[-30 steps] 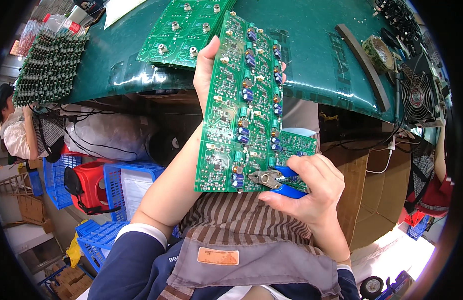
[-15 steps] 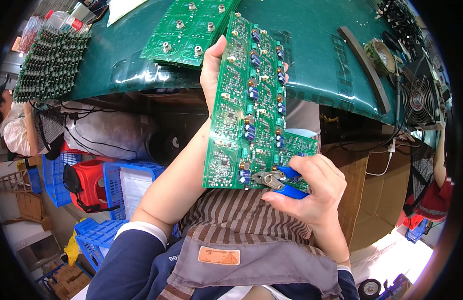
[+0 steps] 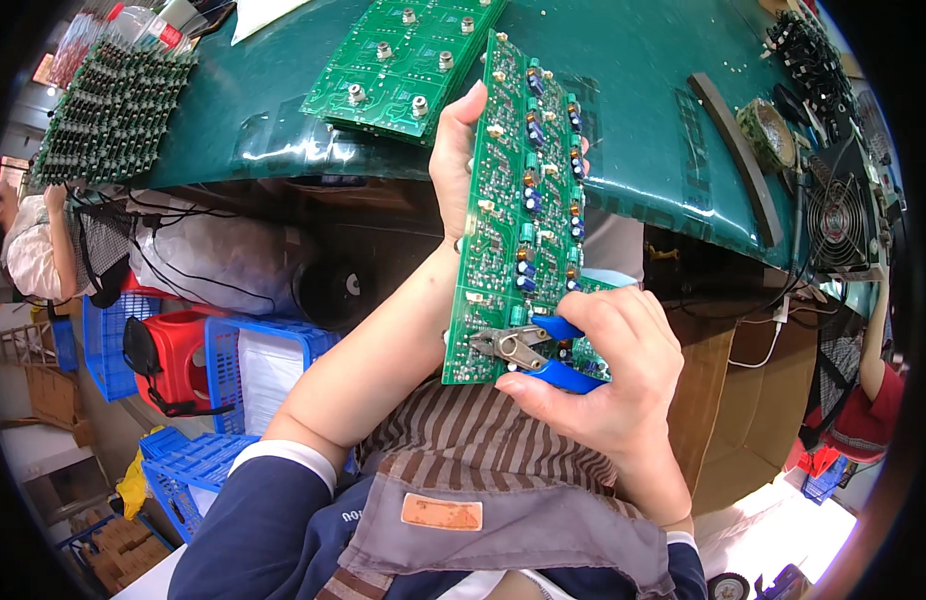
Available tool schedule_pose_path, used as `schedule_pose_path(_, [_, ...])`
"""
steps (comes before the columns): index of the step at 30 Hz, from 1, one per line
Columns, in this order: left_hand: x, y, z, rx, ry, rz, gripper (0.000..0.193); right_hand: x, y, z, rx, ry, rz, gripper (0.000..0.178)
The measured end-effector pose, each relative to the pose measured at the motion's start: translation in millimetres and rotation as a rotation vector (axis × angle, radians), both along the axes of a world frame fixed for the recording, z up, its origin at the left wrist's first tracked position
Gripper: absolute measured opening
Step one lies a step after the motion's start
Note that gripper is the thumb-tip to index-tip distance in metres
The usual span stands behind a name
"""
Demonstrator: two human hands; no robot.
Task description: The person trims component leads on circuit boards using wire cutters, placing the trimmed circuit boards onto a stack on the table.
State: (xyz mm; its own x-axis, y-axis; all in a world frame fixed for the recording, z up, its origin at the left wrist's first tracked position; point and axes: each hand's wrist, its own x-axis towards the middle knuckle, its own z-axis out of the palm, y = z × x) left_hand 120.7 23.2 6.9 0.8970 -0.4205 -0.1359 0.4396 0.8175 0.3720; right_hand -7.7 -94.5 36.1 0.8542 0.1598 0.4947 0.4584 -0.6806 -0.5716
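A glossy green desk [image 3: 653, 85] bears stacked green circuit boards [image 3: 398, 80] and, toward its right edge, a narrow dark bar [image 3: 735, 160].

A long green circuit board [image 3: 511, 215] with rows of blue and teal components [image 3: 533, 201] slants rightward from near to far, blue-handled metal cutters [image 3: 518, 347], handles [image 3: 571, 376] spread, pointing left over its near end.

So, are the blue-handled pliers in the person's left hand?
No, the right hand holds the blue-handled pliers, while the left hand holds the green circuit board.
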Motion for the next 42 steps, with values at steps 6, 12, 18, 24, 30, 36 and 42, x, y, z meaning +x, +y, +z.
schedule_pose_path(6, [-5,1,0,-0.007,0.018,0.003,0.048,-3,3,3,-0.034,-0.016,-0.014,0.053])
schedule_pose_path(12, [-4,-4,0,-0.014,0.044,0.018,0.046,-3,0,0,-0.03,0.043,0.002,0.057])
schedule_pose_path(18, [5,-3,2,0.002,0.031,0.06,0.045,5,1,1,-0.015,-0.006,0.0,0.053])
schedule_pose_path(24, [0,0,-13,-0.106,-0.083,0.024,0.061,-4,1,2,-0.022,0.026,0.004,0.053])
schedule_pose_path(30, [-13,-12,-3,-0.047,0.192,0.101,0.047,-20,-4,7,-0.074,0.123,0.0,0.052])
schedule_pose_path(36, [-7,-8,0,-0.033,0.141,0.122,0.047,-10,-1,12,-0.05,0.11,0.017,0.049])
schedule_pose_path(42, [-7,-9,-1,-0.039,0.134,0.121,0.05,-7,1,17,-0.032,0.043,0.024,0.046])
